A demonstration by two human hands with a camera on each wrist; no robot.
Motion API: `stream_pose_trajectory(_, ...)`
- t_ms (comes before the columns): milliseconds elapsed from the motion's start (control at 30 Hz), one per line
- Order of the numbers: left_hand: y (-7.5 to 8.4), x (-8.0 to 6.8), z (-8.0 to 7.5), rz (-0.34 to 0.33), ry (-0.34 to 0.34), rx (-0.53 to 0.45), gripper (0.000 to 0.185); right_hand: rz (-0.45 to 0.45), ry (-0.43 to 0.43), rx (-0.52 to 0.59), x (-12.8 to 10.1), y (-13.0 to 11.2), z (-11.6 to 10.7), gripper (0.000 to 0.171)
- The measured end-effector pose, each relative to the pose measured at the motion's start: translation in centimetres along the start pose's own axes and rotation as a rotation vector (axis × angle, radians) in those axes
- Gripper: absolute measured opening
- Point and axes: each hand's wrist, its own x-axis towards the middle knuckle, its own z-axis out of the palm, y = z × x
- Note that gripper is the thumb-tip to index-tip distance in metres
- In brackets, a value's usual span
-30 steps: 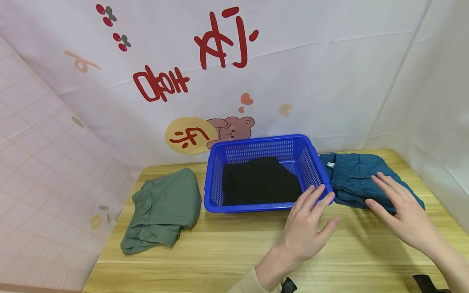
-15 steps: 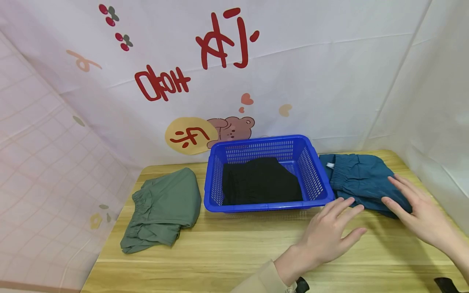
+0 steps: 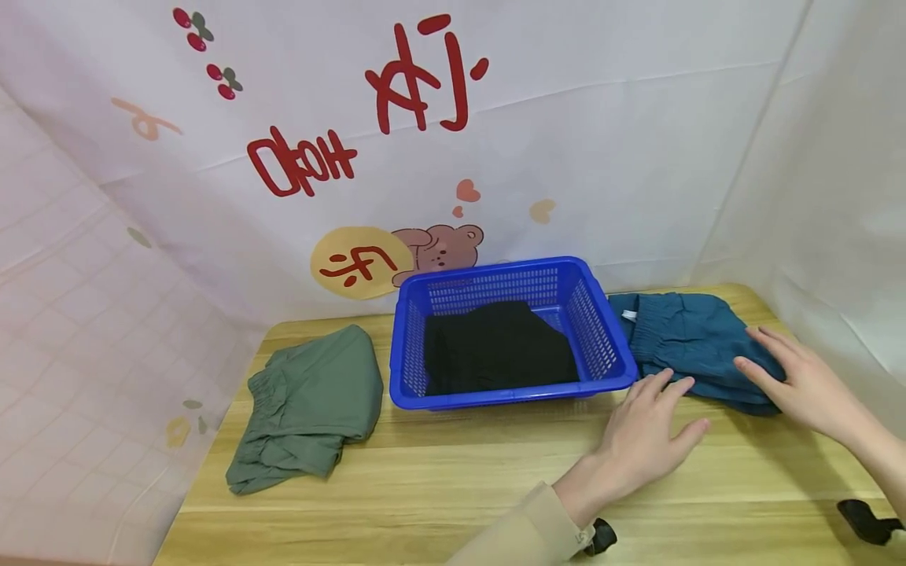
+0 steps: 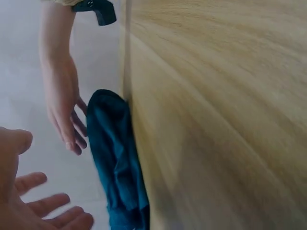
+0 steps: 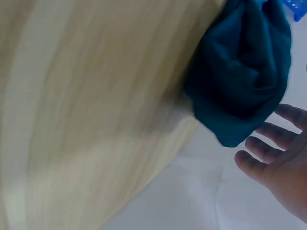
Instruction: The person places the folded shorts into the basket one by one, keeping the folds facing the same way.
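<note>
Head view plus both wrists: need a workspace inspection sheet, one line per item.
Surface: wooden table, light grain.
Job's things: folded teal shorts at the right end.
Clutter: blue basket holding a black garment; green shorts at the left.
Grippers: left hand open, fingertips at the teal shorts' near edge; right hand open, fingers against their right end.
Cables: nothing seen.
Surroundings: white printed backdrop.

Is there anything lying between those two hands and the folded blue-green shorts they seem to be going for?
Nothing visible does. The right hand is at the folded teal shorts, and only bare wooden table separates them from the left hand.
</note>
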Motion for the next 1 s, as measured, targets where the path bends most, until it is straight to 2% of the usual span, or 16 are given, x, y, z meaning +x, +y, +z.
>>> stream_pose_trajectory(100, 0.0, 0.6, 0.6, -0.062, -0.015, -0.022, 0.055, 0.035, -0.047, -0.017, 0.8, 0.6, 0.0, 0.072)
stream_pose_trajectory(200, -0.2, 1.2, 1.4, -0.135, -0.002, -0.082, 0.056, 0.052, -0.079, -0.025, 1.3, 1.1, 0.2, 0.073)
stream_pose_trajectory(433, -0.8, 2.4, 2.6, -0.352, 0.070, -0.350, 0.054, 0.032, -0.113, -0.053, 1.9, 1.4, 1.0, 0.075)
stream_pose_trajectory(533, -1.1, 2.6, 2.8, -0.424, 0.093, -0.440, 0.055, 0.034, -0.140, -0.082, 1.9, 1.3, 1.0, 0.075)
stream_pose_trajectory(667, -1.5, 2.8, 3.1, -0.484, 0.120, -0.490, 0.056, 0.039, -0.197, -0.090, 1.9, 1.4, 0.9, 0.074)
stream_pose_trajectory(833, -1.7, 2.8, 3.4, -0.510, 0.147, -0.517, 0.059, 0.037, -0.231, -0.080, 1.2, 1.8, 1.1, 0.072)
stream_pose_trajectory(1000, -1.3, 2.7, 3.5, -0.526, 0.125, -0.537, 0.061, 0.036, -0.254, -0.055, 0.0, 2.3, 1.0, 0.071)
